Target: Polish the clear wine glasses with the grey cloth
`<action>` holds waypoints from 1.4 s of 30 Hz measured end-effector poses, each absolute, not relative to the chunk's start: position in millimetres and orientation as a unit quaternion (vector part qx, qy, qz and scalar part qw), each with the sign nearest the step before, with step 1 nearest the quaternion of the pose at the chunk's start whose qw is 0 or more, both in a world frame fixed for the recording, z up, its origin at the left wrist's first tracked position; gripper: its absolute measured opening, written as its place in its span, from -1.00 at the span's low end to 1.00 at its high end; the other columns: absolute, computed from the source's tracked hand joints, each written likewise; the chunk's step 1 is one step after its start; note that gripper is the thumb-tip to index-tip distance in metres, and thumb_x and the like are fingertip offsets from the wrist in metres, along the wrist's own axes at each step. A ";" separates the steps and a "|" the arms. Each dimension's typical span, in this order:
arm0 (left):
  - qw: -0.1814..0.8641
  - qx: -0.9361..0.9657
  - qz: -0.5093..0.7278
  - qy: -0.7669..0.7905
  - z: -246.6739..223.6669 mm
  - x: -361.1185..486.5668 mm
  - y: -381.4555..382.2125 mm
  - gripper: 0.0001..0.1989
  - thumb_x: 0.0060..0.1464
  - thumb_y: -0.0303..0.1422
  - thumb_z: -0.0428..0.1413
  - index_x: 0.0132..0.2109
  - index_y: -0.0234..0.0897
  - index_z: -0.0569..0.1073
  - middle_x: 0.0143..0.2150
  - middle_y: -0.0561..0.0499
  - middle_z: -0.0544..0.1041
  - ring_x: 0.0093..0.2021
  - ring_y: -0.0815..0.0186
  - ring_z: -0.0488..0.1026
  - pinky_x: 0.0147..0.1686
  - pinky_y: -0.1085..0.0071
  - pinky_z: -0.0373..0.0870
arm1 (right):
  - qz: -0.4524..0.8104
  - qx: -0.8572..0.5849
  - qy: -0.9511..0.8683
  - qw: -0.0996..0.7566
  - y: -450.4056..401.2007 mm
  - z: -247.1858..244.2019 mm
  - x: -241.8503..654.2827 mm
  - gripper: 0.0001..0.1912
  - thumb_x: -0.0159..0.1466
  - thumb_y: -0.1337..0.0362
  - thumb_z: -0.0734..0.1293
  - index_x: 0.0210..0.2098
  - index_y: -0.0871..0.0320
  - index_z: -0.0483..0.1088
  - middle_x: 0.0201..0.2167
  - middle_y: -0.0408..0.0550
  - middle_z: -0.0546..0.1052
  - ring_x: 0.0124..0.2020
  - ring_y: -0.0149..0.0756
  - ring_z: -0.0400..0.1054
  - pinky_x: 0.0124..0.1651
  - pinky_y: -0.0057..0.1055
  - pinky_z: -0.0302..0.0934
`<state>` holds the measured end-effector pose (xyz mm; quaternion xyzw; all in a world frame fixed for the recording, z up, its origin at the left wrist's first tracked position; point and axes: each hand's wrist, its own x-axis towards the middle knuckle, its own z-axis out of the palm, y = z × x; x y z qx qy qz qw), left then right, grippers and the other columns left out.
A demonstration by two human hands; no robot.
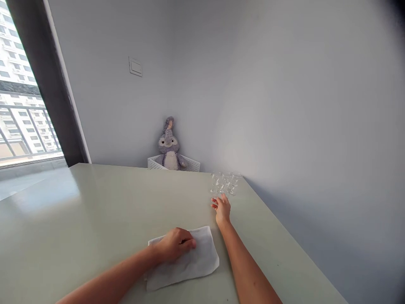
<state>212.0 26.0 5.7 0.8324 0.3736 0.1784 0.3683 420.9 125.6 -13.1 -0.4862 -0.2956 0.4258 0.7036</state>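
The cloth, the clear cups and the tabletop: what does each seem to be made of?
The cloth looks like soft white cotton: matte, rumpled. The clear cups look like glass or clear plastic, see-through with bright glints. The tabletop seems pale green laminate or lacquered board, glossy enough to mirror the window.

Towel [186, 257]: we see matt, soft white cloth, lower centre.
Cups [225, 183]: we see smooth, glossy clear glass or plastic, right of centre.
Tabletop [104, 190]: we see smooth, glossy pale green.
Basket [157, 164]: we see white perforated plastic.
Plush toy [169, 147]: we see fuzzy grey fabric.
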 end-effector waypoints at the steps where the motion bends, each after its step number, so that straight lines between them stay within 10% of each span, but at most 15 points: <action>1: 0.393 0.820 0.184 0.374 3.4 212.4 25.2 -0.59 0.12 -0.13 -0.15 -0.36 -0.28 0.49 -0.48 0.06 0.43 -0.50 0.43 0.25 -0.47 0.52 0.15 | 0.439 -0.476 -0.312 0.695 127.3 -13.8 422.1 -0.52 -0.03 0.24 0.28 -0.08 0.10 0.26 -0.07 -0.02 0.35 -0.33 -0.34 0.40 -0.52 -0.51 0.24; 15: 0.419 0.588 0.437 0.537 2.9 169.7 67.5 -0.65 -0.07 -0.09 0.01 -0.34 -0.30 0.46 -0.21 -0.05 0.49 -0.33 0.32 0.36 -0.33 0.44 0.28 | 0.583 -0.410 -0.430 0.554 105.7 -23.2 376.1 -0.54 -0.01 0.20 0.33 -0.09 0.11 0.35 0.17 0.01 0.17 -0.27 -0.25 0.42 -0.51 -0.48 0.28; 27: 0.341 0.597 0.399 0.607 -12.5 167.3 72.3 -0.75 -0.07 -0.22 0.00 -0.21 -0.19 0.33 -0.22 0.02 0.48 -0.37 0.36 0.41 -0.36 0.46 0.29 | 0.390 -0.578 -0.315 0.644 186.0 -26.0 418.2 -0.50 -0.08 0.33 0.28 -0.10 0.17 0.22 -0.31 -0.08 0.44 -0.52 -0.45 0.37 -0.53 -0.53 0.26; 42: 0.318 0.628 0.393 0.592 -14.8 164.3 86.4 -0.45 -0.08 -0.33 0.03 0.13 -0.15 0.21 -0.05 0.04 0.45 -0.39 0.41 0.36 -0.32 0.49 0.27 | 0.497 -0.505 -0.438 0.553 192.7 -28.2 324.9 -0.73 -0.12 0.13 0.36 -0.59 0.15 0.22 -0.53 -0.16 0.44 -0.59 -0.45 0.32 -0.54 -0.52 0.21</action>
